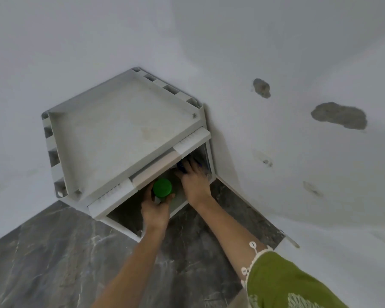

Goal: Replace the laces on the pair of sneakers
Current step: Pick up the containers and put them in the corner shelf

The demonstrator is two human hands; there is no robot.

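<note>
While your left hand grips a green-capped container at the open front of the white cabinet, your right hand reaches deeper inside, toward the cabinet's right wall, fingers spread flat on a dark blue thing. Whether that is a sneaker or laces, you cannot tell.

The right arm wears an olive-green sleeve edged with white looped lace trim.

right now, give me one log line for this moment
stage: searching drawer | left hand: grips green-capped bottle | right hand: open, fingers on dark blue thing deeper inside
</note>
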